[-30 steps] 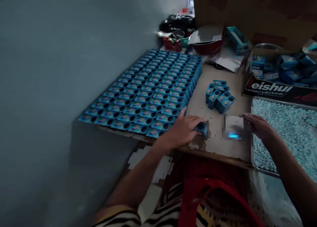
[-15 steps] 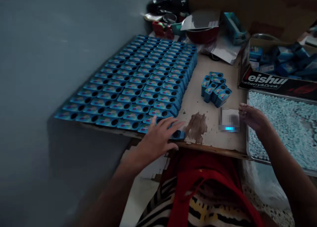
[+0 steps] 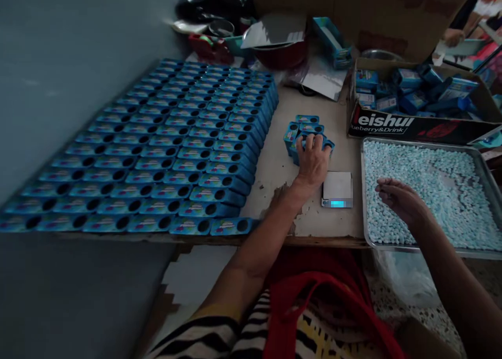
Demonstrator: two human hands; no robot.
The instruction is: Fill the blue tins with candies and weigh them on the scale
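The table's front edge [image 3: 325, 241] crosses the lower part of the frame, the left forearm passing over it. At right, the right hand [image 3: 398, 197] hovers over pale blue pellets [image 3: 451, 207] in a metal tray [image 3: 364, 202], fingertips drawn together; whether they pinch anything, I cannot tell. A small scale [image 3: 338, 185] sits just left of the tray's rim. Right of centre, the left hand [image 3: 314, 158] reaches down over a cluster of small blue boxes [image 3: 291, 134], fingers curled across their tops; whether it grips one, I cannot tell. A strip of tabletop [image 3: 270, 158] separates the cluster from rows of blue boxes [image 3: 168, 150] filling the left. Farther back, an open carton [image 3: 423, 128] stands behind the tray, at upper right.
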